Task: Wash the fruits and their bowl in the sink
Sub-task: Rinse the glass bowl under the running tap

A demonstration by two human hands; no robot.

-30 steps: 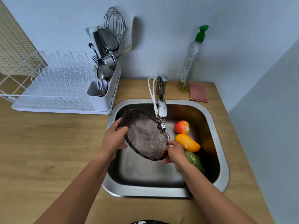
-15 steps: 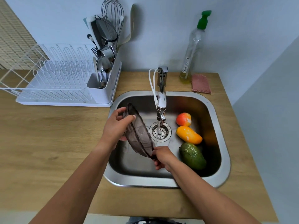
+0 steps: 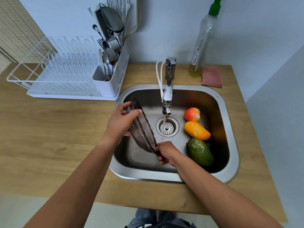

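Here, my left hand point(image 3: 120, 124) and right hand point(image 3: 166, 153) both grip the dark bowl point(image 3: 143, 131), tilted on edge over the steel sink point(image 3: 233, 145) — three fruits point(image 3: 196, 130) lie at its right side. The wooden counter point(image 3: 49, 137) carries a dish rack point(image 3: 65, 76), soap bottle point(image 3: 202, 43) and pink sponge point(image 3: 211, 77) below a pale blue wall point(image 3: 164, 30).

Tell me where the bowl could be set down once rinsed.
Bare counter lies left of the sink, in front of the dish rack. The sink's near-left floor is free too. Crowded: the sink's right side, with apple, mango and avocado.
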